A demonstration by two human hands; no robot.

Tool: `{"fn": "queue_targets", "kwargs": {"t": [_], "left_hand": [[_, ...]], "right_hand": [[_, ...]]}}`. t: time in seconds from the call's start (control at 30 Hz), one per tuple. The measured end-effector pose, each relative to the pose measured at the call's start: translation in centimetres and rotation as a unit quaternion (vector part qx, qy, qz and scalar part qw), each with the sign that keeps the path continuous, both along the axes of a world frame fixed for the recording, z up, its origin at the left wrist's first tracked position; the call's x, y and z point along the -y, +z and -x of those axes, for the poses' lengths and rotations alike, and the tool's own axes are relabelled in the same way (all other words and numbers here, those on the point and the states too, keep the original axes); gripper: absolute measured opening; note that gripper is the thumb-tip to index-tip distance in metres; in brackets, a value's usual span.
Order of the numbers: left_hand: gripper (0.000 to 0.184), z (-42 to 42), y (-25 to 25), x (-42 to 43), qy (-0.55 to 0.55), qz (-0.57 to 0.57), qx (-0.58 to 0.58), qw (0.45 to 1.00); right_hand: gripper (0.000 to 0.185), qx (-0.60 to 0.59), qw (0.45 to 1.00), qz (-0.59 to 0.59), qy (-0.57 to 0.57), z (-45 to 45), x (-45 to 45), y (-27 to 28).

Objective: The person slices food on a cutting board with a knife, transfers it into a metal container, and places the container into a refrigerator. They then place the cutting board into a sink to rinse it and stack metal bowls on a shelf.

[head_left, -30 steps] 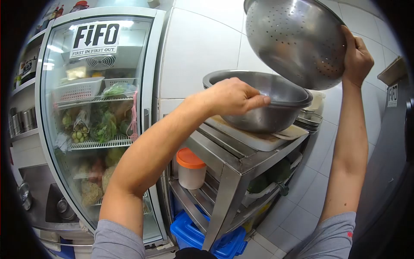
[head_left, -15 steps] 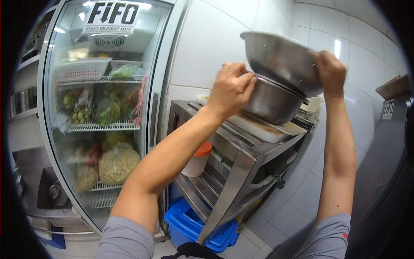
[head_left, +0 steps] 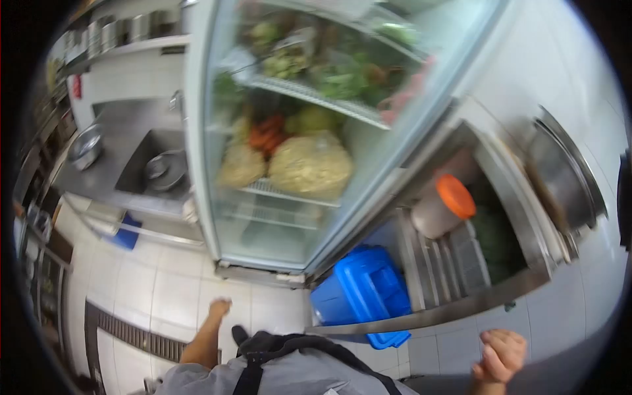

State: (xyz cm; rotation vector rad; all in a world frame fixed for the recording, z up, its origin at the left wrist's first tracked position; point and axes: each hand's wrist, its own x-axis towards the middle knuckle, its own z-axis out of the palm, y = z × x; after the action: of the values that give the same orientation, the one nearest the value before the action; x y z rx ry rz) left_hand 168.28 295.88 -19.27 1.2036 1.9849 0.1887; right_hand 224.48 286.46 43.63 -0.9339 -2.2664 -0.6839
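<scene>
My right hand (head_left: 503,355) hangs at the lower right with its fingers curled in; nothing shows in it. Low over the tiled floor is my left hand (head_left: 220,307), small and a little blurred, its fingers folded and no object visible in them. Both hands are apart from everything around them. The nested metal bowls (head_left: 571,174) rest on top of the steel rack (head_left: 434,316) at the right. On a lower shelf of that rack stands a tub with an orange lid (head_left: 455,196).
A blue lidded bin (head_left: 359,289) sits beneath the rack. The glass-door fridge (head_left: 283,230) holds bagged vegetables. At the left, a steel sink (head_left: 135,168) contains a pan, and a metal bowl (head_left: 85,146) stands on its counter. A drain grate (head_left: 141,339) crosses the floor.
Both hands have let go of the metal bowls and dropped down to my sides. The bowls stay on the rack. My view has swung left and downward, bringing in the sink and floor.
</scene>
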Motion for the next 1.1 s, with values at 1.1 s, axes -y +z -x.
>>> {"fn": "queue_targets", "kwargs": {"t": [1.1], "left_hand": [[0.043, -17.8, 47.9, -10.2, -0.170, -0.371, 0.480, 0.776]], "right_hand": [[0.021, -0.069, 0.893, -0.423, -0.137, -7.8, -8.8, 20.7]]}}
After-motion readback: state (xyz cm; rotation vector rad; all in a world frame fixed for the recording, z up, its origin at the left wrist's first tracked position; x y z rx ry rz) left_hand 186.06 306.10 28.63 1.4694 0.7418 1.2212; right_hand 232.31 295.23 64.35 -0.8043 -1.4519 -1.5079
